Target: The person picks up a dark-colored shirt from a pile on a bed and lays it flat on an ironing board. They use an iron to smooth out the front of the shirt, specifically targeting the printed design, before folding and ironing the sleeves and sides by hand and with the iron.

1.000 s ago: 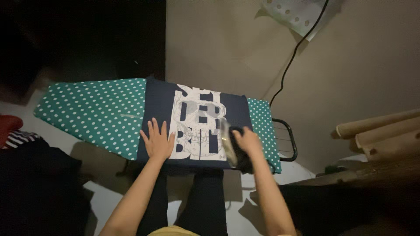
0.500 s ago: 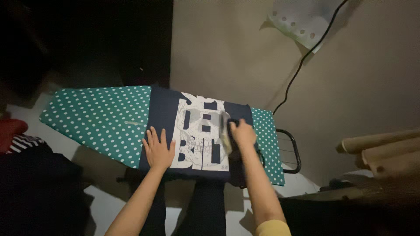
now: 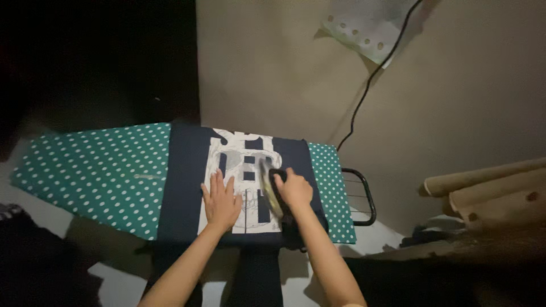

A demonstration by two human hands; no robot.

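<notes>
The right hand [image 3: 293, 190] was clamped on the iron [image 3: 272, 190], standing on the shirt [image 3: 182, 170] print mid-board [image 3: 85, 165]. At nine o'clock, the left hand [image 3: 220, 202] pressed flat, fingers spread. Ironing looked partway done.

One ironing board [image 3: 91, 170], one dark printed shirt [image 3: 187, 170], one iron [image 3: 272, 187], two hands [image 3: 222, 202], one cord [image 3: 369, 79]

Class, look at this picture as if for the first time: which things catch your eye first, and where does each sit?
The teal polka-dot ironing board runs across the middle, with a dark navy T-shirt bearing a large white print laid over it. The left hand lies flat on the print, while the right hand grips an iron beside it. A black cord climbs the beige wall behind.
</notes>
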